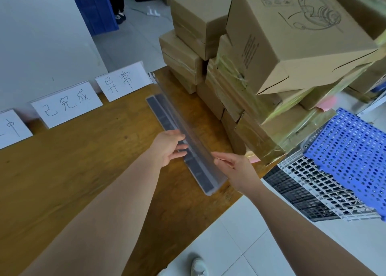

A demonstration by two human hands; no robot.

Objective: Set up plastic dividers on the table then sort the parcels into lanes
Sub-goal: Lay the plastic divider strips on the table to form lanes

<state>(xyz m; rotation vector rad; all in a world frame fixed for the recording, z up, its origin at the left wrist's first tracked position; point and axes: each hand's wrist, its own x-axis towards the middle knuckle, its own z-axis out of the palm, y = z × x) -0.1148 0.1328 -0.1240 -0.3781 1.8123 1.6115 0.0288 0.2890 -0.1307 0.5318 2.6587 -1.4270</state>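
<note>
Now | divider [180, 117] | left hand [168, 148] grips middle | right hand [237, 168] pinches near end

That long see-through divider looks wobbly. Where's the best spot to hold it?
Pinch the clear divider by its long edges near the close end, one hand from each side, as the left hand and right hand do here. It is long, thin and flat, so two grips spaced apart should keep it from twisting or sagging.

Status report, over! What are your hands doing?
Both busy: left grip and right grip pinch clear divider above table. A second divider lies flat beneath. The parcel stack sits close on the right, unsorted.
</note>
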